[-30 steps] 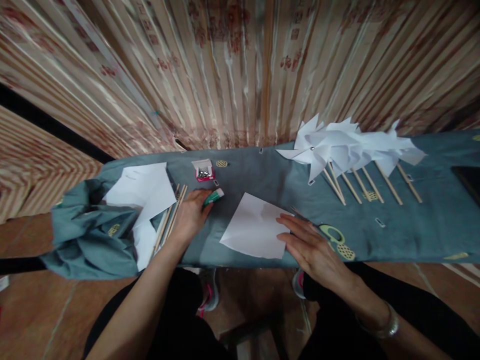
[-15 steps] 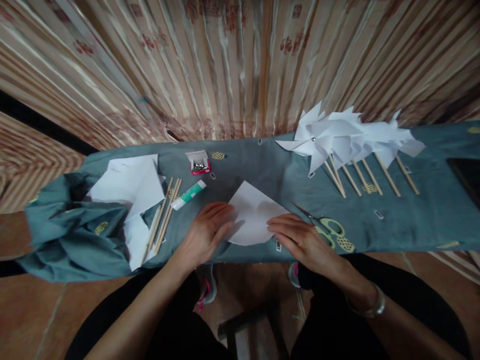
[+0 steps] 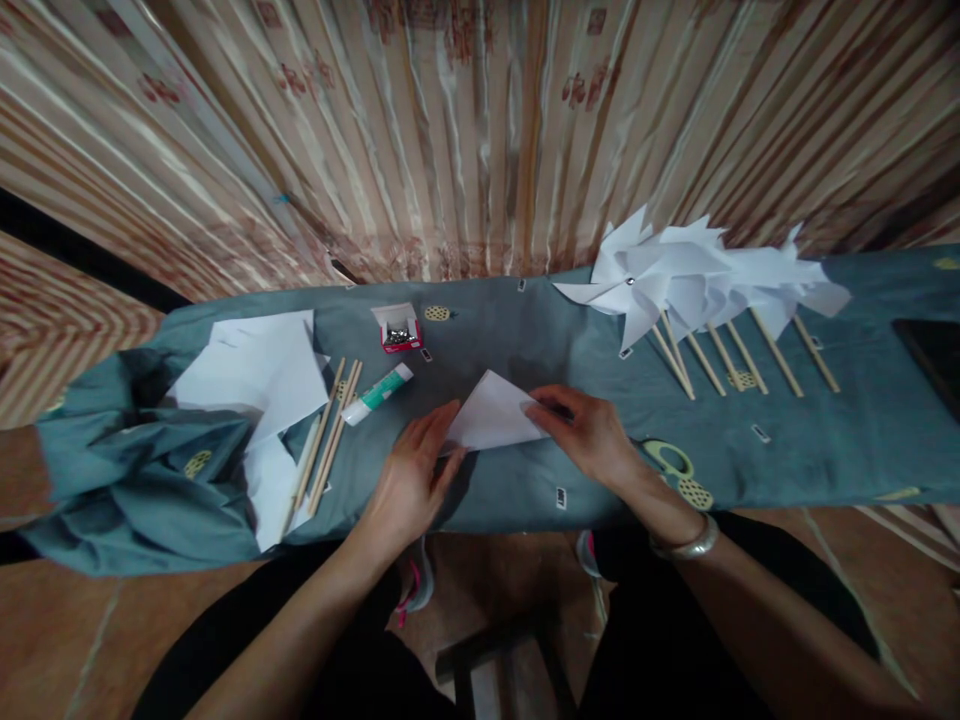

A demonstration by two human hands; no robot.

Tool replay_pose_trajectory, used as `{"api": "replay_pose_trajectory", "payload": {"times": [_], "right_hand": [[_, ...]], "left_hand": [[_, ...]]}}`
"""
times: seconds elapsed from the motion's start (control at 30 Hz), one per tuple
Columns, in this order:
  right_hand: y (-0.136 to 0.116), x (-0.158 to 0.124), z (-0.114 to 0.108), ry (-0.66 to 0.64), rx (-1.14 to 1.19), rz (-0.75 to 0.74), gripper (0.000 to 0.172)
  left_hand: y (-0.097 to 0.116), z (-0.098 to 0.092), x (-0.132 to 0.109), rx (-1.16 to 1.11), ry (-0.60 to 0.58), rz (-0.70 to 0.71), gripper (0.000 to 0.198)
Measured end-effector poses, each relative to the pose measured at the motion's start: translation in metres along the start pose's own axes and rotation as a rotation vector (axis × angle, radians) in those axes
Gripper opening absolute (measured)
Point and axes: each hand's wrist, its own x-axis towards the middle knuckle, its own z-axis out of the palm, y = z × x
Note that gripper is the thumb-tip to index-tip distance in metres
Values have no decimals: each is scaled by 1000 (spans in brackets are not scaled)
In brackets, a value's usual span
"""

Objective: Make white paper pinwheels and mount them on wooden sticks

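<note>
A white paper sheet point(image 3: 493, 418), folded over into a triangle, lies on the teal cloth point(image 3: 525, 340) before me. My left hand point(image 3: 412, 478) pinches the sheet's left corner with thumb and fingers. My right hand point(image 3: 589, 432) presses on its right corner, fingers curled over the edge. A glue stick point(image 3: 377, 392) lies just left of the paper, apart from both hands. Green-handled scissors point(image 3: 671, 465) lie partly hidden behind my right wrist.
Several finished white pinwheels on wooden sticks point(image 3: 697, 285) lie at the right. Loose white sheets point(image 3: 259, 375) and a few wooden sticks point(image 3: 326, 435) sit at the left, by bunched cloth. A small red box of pins point(image 3: 397, 328) stands at the back. A striped curtain hangs behind.
My left hand left the glue stick and came to the paper. Both hands folded the flat sheet away from me into a triangle.
</note>
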Motion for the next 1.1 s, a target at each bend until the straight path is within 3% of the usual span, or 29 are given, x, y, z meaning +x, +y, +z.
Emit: {"api": "replay_pose_trajectory", "payload": {"times": [0.1,0.23,0.43,0.77,1.1], "right_hand": [[0,3,3,6,-40,28,18],[2,4,8,21,-51,14,18],[-1,7,9,10,-83,24,17],[-3,9,9,5,-155,-8,17],[0,7,10,16,-277,-149,21]], "left_hand": [[12,2,-2,132,1,176,48],[26,13,-11,229,-138,319,51],[26,27,-21,259,-261,280,72],[26,28,-21,258,-293,248,75],[26,30,-23,258,-326,236,76]]}}
